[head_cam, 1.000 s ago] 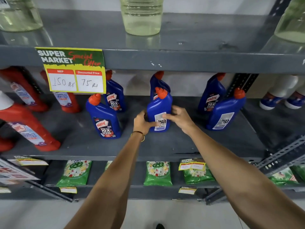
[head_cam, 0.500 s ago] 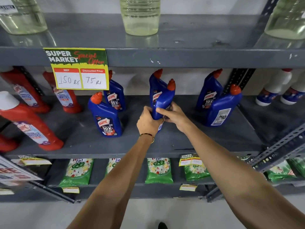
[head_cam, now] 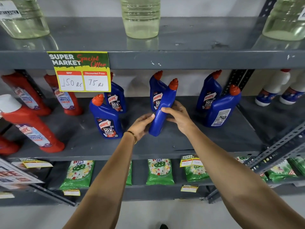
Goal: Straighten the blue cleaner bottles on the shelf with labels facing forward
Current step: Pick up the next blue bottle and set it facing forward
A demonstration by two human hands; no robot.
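Turning a blue bottle (head_cam: 162, 109) mid-shelf (head_cam: 214, 139).
Clamped between left hand (head_cam: 142, 124) and right hand (head_cam: 179, 116), narrow side forward, neck tilted up-right, label unseen.

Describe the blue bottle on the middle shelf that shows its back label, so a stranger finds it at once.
Find the grey metal middle shelf, under the yellow price sign. Go to the right-most pair of blue plastic cleaner bottles with orange caps. The front bottle alone shows a white printed back label instead of the red logo.
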